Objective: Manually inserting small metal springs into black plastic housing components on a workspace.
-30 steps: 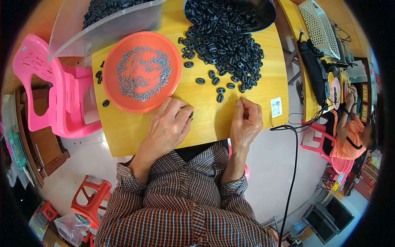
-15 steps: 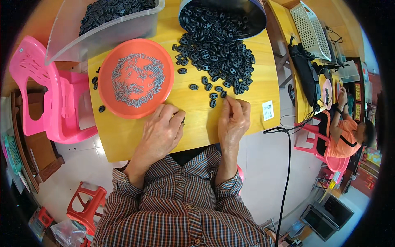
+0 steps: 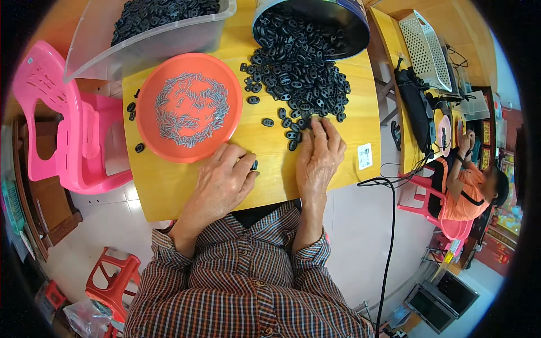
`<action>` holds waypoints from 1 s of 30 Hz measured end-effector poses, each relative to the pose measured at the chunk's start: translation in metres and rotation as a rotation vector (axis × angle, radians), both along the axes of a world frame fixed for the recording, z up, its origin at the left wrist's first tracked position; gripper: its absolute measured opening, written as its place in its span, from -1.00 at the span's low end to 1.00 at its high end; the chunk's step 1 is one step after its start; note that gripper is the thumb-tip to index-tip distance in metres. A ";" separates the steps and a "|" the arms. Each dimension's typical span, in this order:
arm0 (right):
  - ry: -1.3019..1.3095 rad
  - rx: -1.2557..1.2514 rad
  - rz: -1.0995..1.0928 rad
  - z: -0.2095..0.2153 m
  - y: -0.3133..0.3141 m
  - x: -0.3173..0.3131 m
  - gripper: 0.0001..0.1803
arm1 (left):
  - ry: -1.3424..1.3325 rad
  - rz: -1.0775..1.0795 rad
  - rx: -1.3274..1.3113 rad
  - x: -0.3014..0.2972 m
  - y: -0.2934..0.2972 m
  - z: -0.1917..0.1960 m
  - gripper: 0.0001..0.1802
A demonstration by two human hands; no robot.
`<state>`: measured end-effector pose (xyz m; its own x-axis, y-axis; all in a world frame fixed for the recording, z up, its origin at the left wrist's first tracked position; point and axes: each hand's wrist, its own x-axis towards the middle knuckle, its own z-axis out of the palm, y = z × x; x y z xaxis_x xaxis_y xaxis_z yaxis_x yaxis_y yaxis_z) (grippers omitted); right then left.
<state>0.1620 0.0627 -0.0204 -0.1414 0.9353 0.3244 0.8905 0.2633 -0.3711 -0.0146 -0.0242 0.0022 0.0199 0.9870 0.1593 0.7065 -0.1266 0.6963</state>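
My left hand [image 3: 224,176] rests near the table's front, beside the orange plate's lower right edge. Its fingers are closed on a small black oval piece [image 3: 255,165], one end of which shows past the fingertips. My right hand [image 3: 321,160] reaches to the near edge of a heap of black two-holed oval pieces [image 3: 304,84], thumb and fingers apart, with the fingertips at the pieces there. Several loose oval pieces lie just left of that thumb, one of them a little apart [image 3: 267,121]. Small grey metal pins or screws [image 3: 191,107] are spread in a ring on the orange plate [image 3: 147,138].
The heap spills from a dark round tub [image 3: 360,28] lying on its side. A clear plastic bin [image 3: 169,42] of black pieces stands at the far left. A pink chair [image 3: 73,129] is left of the yellow table [image 3: 180,194]. Another person [image 3: 468,186] sits at a table on the right.
My right hand's fingers have spread from a pinch and moved forward onto the heap's near edge. My left hand stays nearly in place, with the black piece showing more. The whole view has shifted slightly.
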 end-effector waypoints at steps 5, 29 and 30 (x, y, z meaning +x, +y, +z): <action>0.018 -0.009 0.070 0.006 -0.014 -0.012 -0.68 | 0.000 -0.004 0.024 -0.002 0.000 -0.004 -0.67; 0.159 -0.003 0.045 0.009 -0.013 -0.008 -0.77 | 0.026 -0.019 0.028 -0.003 -0.001 -0.003 -0.69; 0.136 -0.010 0.048 0.008 -0.013 -0.008 -0.80 | 0.020 -0.021 0.027 -0.003 0.000 -0.002 -0.69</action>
<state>0.1540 0.0495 -0.0122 -0.1412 0.9320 0.3339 0.8184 0.2997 -0.4903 -0.0175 -0.0247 0.0001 0.0445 0.9817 0.1850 0.7170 -0.1603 0.6784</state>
